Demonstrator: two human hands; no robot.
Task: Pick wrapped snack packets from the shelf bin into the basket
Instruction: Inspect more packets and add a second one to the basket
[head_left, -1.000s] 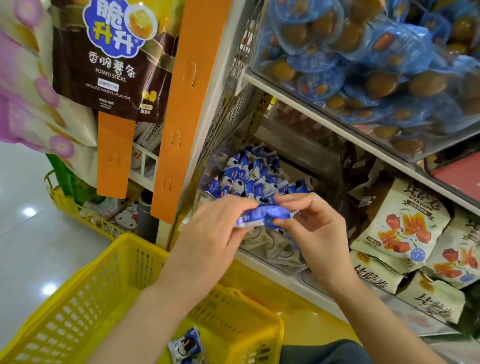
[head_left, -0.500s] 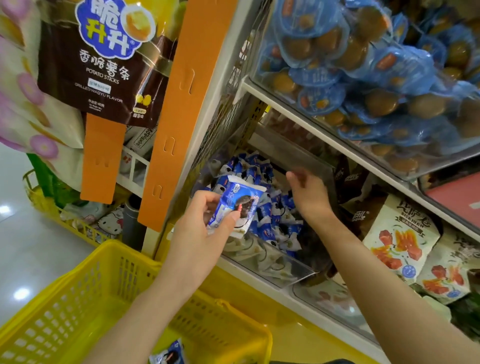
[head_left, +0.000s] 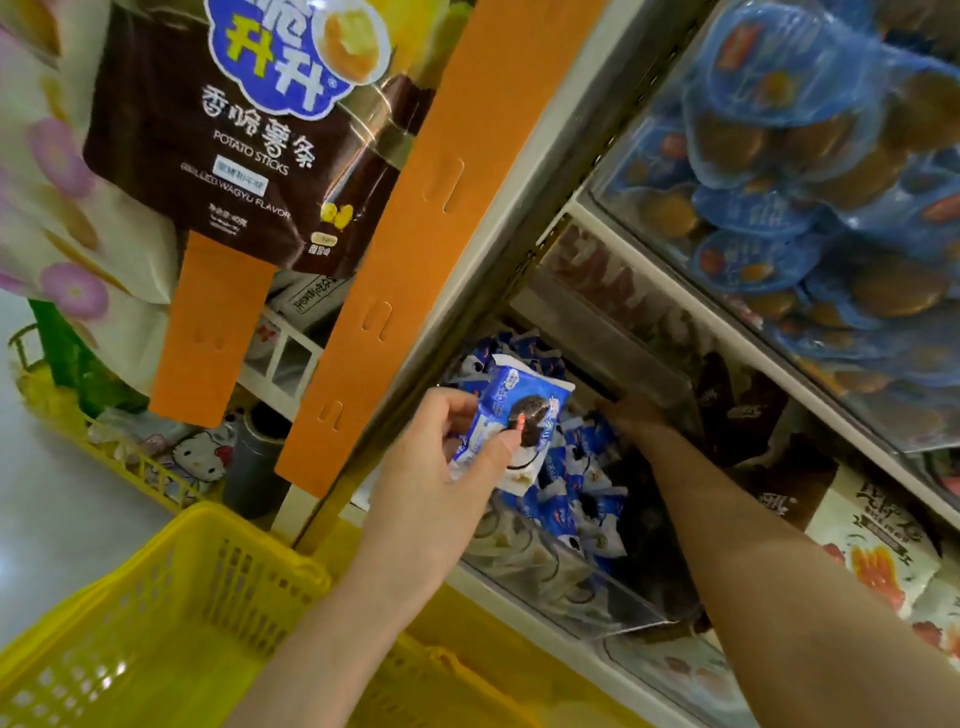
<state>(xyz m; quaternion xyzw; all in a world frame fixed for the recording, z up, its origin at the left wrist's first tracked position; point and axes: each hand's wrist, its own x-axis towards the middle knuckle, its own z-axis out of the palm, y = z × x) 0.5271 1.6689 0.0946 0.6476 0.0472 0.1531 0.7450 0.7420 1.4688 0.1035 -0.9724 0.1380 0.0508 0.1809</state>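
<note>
Pinches tilted packet (head_left: 519, 415) in left hand (head_left: 431, 467), centre frame, above-right of basket (head_left: 218, 525) at lower left; reaches right hand (head_left: 631, 415) into bin (head_left: 571, 587), grip unclear.

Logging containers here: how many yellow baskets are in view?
2. The near yellow basket is bottom left, below the left hand; the far yellow basket sits behind at the left edge, holding a Hello Kitty item. Others may be hidden.

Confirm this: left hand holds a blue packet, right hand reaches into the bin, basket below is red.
Wrong on the basket: it is yellow, not red, per the head view. The left hand holds the blue packet and the right hand reaches into the bin.
</note>
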